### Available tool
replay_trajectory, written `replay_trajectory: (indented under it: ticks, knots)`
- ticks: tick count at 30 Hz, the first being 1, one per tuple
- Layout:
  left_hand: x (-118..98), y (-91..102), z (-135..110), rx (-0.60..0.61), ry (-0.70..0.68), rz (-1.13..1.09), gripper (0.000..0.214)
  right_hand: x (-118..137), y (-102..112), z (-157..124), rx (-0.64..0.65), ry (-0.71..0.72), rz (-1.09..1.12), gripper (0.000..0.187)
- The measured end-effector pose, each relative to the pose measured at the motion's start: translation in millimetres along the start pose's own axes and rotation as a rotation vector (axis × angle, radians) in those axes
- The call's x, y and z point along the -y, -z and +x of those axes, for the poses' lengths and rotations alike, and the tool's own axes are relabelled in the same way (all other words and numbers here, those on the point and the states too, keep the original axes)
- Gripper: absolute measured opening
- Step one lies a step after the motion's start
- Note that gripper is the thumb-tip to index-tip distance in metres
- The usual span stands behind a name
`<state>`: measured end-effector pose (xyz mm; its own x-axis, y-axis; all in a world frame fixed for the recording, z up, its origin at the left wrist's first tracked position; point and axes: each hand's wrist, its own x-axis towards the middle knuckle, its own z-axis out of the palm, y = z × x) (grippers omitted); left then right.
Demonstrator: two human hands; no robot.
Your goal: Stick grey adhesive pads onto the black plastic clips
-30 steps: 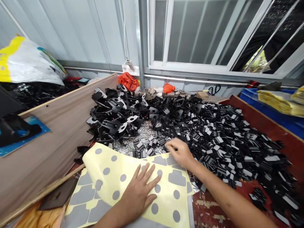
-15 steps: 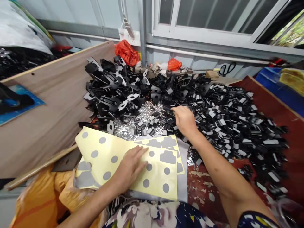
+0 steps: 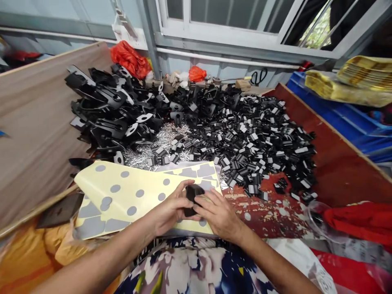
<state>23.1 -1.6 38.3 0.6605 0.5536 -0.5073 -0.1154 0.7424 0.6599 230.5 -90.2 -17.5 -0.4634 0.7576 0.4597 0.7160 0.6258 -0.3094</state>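
In front of my body, my left hand [image 3: 171,206] grips a small dark plastic part [image 3: 193,192] between thumb and fingers. My right hand [image 3: 219,214] closes on the same part from the right, its fingertips over the near face. Both hands hover over yellow sticker sheets [image 3: 122,183] that carry grey round and larger grey shapes. Behind the sheets lies a heap of small black clips [image 3: 245,143] with light grey pads. Larger black plastic pieces [image 3: 110,106] pile up at the left, and thin silvery pins [image 3: 143,155] are scattered between.
A wooden board [image 3: 39,106] walls the left side, and a red-brown board [image 3: 343,155] the right. Beyond it stands a blue crate [image 3: 330,110] with yellow packs on top. Scissors [image 3: 259,76] and red plastic bags [image 3: 130,59] sit at the back.
My right hand has come back from the heap to my left hand, which has lifted off the sheet. Both now hold the dark part. The view has swung right.
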Motion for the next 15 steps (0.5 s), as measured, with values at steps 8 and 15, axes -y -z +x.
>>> replay_trajectory:
  ticks: [8, 15]
  knots:
    - [-1, -0.7, 13, 0.102, -0.106, 0.836, 0.054, -25, 17, -16, -0.390, -0.596, 0.206, 0.027]
    - [-7, -21.0, 38, 0.294, -0.098, 1.589, 0.072, -34, 2, -12, -0.227, -0.635, 0.197, 0.044]
